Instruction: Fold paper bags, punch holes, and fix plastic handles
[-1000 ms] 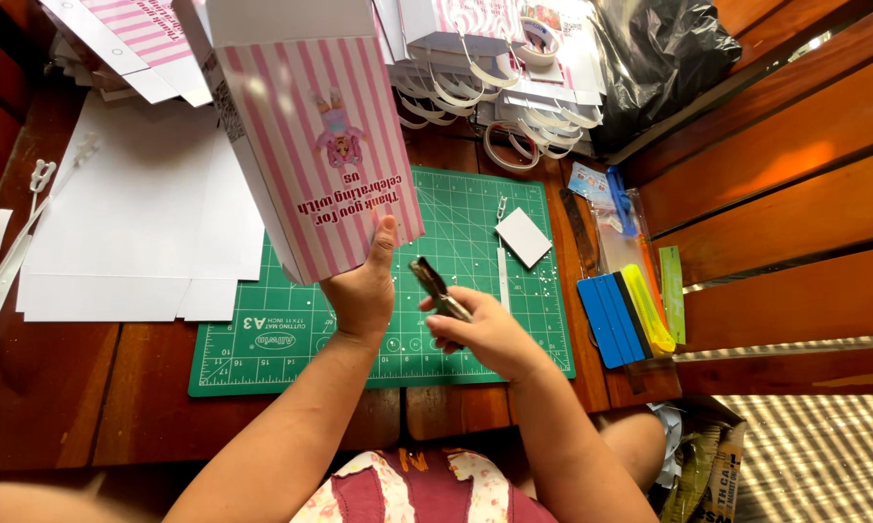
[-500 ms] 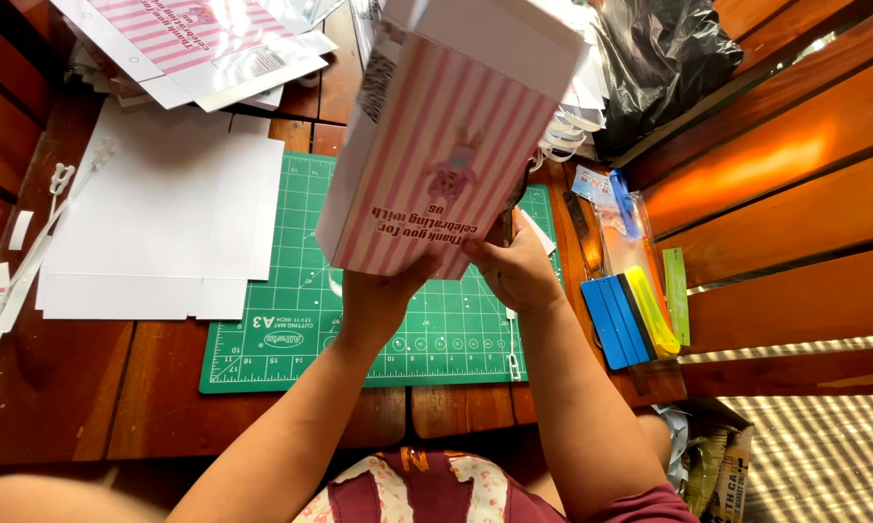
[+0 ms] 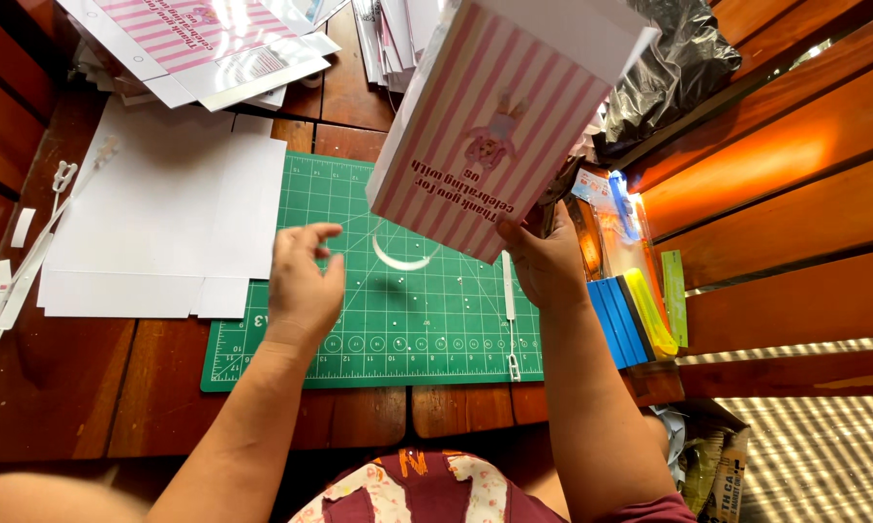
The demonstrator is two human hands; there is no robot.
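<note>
My right hand grips the bottom corner of a pink-and-white striped paper box and holds it up, tilted, above the green cutting mat. A dark tool is pinched in the same hand behind the box, mostly hidden. My left hand hovers over the mat's left part with fingers loosely curled and nothing in it. A small curved white paper scrap lies on the mat between the hands.
A flat white box blank lies left of the mat. Printed striped sheets are stacked at the top. Blue and yellow strips lie right of the mat, a black plastic bag at the upper right, and a thin white knife on the mat.
The left hand let go of the box and dropped to the mat. The right hand now holds the box alone, lifted and tilted to the right. A white scrap now shows on the mat.
</note>
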